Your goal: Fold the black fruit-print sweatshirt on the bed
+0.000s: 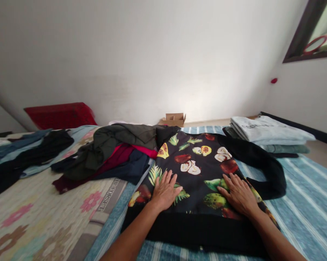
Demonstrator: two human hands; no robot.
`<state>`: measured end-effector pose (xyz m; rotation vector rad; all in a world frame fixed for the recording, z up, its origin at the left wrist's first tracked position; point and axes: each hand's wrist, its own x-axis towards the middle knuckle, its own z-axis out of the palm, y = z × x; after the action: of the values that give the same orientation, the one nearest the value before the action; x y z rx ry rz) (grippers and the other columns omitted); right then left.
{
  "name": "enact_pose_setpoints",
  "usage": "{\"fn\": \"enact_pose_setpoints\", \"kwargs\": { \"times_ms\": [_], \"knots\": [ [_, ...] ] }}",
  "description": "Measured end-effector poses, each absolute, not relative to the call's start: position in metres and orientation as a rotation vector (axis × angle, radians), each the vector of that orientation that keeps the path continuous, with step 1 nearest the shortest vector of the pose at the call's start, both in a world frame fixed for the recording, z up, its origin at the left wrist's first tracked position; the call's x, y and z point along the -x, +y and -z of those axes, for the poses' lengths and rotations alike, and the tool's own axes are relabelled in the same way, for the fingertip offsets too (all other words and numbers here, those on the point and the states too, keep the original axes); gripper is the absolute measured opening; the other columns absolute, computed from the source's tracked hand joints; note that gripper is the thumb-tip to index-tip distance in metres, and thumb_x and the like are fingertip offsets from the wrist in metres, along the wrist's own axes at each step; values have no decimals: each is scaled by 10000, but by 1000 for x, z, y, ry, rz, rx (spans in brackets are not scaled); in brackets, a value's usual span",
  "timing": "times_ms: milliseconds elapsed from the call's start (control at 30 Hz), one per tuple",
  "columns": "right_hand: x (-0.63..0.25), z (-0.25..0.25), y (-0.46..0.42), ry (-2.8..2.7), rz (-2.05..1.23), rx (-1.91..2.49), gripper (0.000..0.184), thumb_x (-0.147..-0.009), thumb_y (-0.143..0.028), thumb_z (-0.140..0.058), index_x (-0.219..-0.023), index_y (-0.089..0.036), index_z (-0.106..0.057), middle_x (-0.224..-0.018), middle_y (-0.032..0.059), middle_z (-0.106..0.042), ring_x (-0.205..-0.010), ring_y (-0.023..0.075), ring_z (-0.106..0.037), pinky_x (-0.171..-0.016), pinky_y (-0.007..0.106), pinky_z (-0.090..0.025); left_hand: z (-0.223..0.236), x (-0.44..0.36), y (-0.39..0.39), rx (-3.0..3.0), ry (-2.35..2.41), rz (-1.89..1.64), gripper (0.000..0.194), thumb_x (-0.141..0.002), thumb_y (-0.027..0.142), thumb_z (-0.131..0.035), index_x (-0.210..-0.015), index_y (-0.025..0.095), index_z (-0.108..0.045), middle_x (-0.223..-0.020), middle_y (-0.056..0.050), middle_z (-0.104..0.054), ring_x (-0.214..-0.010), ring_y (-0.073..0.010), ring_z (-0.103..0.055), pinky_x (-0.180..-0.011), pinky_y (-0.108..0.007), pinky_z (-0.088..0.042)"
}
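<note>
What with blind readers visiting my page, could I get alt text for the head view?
A left hand and a right hand rest, fingers spread, on a fruit-print top laid out on a blue striped sheet, one black sleeve bent out rightward. A heap of dark and red clothes lies to its left, a folded stack farther back at right.
</note>
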<state>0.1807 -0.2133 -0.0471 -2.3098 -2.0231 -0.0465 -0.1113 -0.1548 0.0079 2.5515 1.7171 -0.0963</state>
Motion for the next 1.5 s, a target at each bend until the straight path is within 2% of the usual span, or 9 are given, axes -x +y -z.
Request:
{"fn": "enact_pose_setpoints", "kwargs": {
  "times_ms": [167,400,500,667,833,1067,1167,1333,1500],
  "knots": [
    [-186,56,-214,-2042,88,2214,631,-881,-567,-376,-1383,-190,-436,-1440,145,-402,-1348,335,-308,-1047,479,-290,-4,120,-163,-2487,1667,-17,596,-901,498,-371,-1404,179,-391,-1530,-118,-227,-1416,-282,-156,-1106,-553,-170],
    [-191,61,-215,-2076,65,2125,508,-870,-525,-365,-1257,-257,-555,-1387,98,-472,-1332,326,-334,-1023,502,-314,-30,160,-115,-2216,1896,-716,368,-873,214,-412,-1189,151,-590,-1304,-123,-557,-1234,-206,-474,-1046,-324,-327],
    [-190,61,-216,-2057,80,2116,501,-864,-523,-369,-1234,-252,-573,-1370,100,-487,-1322,331,-349,-1021,500,-320,-41,180,-86,-1935,2071,-622,241,-828,224,-491,-921,113,-684,-981,-137,-691,-1004,-264,-611,-861,-331,-438],
    [-190,62,-215,-2038,85,2094,487,-852,-516,-386,-1211,-255,-585,-1358,98,-499,-1308,336,-371,-1009,505,-339,-31,188,-67,-1813,1931,-501,286,-825,312,-524,-664,126,-668,-587,-19,-640,-587,-169,-616,-532,-227,-419],
    [-189,61,-215,-2021,91,2093,481,-849,-515,-395,-1201,-256,-594,-1349,104,-507,-1308,332,-374,-1001,496,-351,-22,186,-61,-1828,2008,-465,217,-776,213,-561,-581,134,-612,-544,-9,-597,-563,-156,-586,-501,-216,-353],
    [-188,64,-214,-2021,129,2098,503,-871,-515,-373,-1245,-238,-567,-1359,110,-501,-1310,318,-378,-1010,472,-348,-15,186,-65,-1904,2193,-415,101,-774,188,-556,-825,161,-638,-869,-141,-684,-852,-257,-642,-670,-281,-394],
    [-188,65,-214,-2009,146,2122,545,-875,-520,-369,-1290,-207,-530,-1375,127,-481,-1315,316,-371,-1020,467,-339,-14,188,-63,-1894,2143,-383,83,-755,226,-588,-726,160,-628,-809,-120,-679,-810,-241,-638,-647,-265,-386],
    [-189,68,-213,-2019,152,2129,545,-882,-521,-365,-1310,-218,-512,-1394,113,-467,-1321,308,-364,-1035,463,-324,-23,188,-47,-1795,1995,-447,286,-740,342,-622,-532,158,-555,-537,-2,-558,-591,-165,-564,-517,-228,-325],
    [-187,68,-213,-1988,193,2155,601,-876,-547,-374,-1332,-172,-491,-1403,131,-456,-1316,313,-376,-1042,459,-325,-32,163,-14,-1586,1934,-635,336,-764,376,-645,-542,139,-558,-557,3,-552,-574,-141,-549,-489,-219,-326]
  ]
}}
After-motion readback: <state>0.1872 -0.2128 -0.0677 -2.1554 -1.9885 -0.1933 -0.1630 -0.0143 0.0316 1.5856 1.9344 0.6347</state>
